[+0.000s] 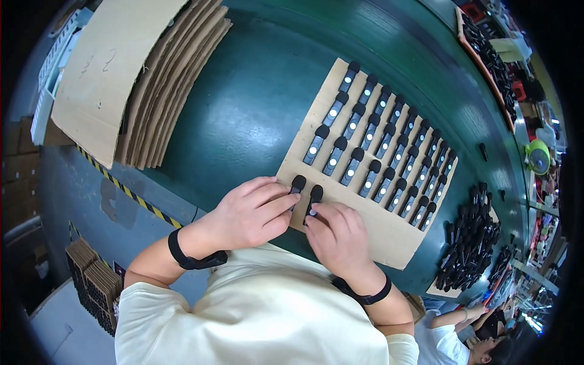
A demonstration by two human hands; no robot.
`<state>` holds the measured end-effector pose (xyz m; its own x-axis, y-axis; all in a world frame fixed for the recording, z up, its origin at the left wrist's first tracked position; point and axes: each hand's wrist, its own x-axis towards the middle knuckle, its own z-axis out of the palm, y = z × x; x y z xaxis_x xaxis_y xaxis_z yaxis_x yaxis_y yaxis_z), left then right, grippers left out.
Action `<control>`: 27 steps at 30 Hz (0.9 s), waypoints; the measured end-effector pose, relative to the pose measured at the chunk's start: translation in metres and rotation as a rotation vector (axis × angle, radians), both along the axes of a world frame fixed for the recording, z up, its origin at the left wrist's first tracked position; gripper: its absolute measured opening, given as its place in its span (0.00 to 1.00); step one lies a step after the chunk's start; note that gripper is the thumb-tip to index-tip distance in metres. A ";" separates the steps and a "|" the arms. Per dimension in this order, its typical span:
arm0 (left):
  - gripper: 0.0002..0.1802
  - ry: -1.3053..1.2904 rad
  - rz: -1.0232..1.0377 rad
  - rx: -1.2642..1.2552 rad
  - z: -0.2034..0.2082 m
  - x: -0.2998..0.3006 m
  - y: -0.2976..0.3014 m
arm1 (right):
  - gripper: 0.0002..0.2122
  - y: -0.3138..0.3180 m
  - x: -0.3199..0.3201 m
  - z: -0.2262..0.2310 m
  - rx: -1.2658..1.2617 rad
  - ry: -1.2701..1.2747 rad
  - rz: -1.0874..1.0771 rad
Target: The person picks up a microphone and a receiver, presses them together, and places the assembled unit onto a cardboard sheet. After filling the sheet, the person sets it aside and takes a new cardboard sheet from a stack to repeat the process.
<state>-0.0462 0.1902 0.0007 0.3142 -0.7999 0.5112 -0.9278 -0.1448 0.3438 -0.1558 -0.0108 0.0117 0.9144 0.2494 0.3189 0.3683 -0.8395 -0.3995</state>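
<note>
Tan cardboard makes up the flat sheet [389,244] that I see in the head view, lying on the green bench [237,125] and apparently serving as a pale ground for dark pieces. Three rows of foam-headed microphones [372,178] lie spaced on it, foam ends pointing alike and white dots upward, I judge so each dot reads at a glance. Nearer the person, my left hand [252,210] has its grip closed on the left microphone [298,182]; my right hand [342,236] has its grip pinched on the right microphone [316,194]. Both foam heads stick out free, probably because the slim body gives fingertips a firmer hold. Well apart to the right sits a heap of black microphones [465,246], loose and jumbled, while the stacked cardboard [167,91] stands leftward, out of both arms' way.
</note>
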 end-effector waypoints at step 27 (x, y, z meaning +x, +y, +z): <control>0.19 0.136 0.072 0.091 0.000 0.002 -0.018 | 0.14 -0.082 -0.035 0.020 0.053 -0.084 -0.432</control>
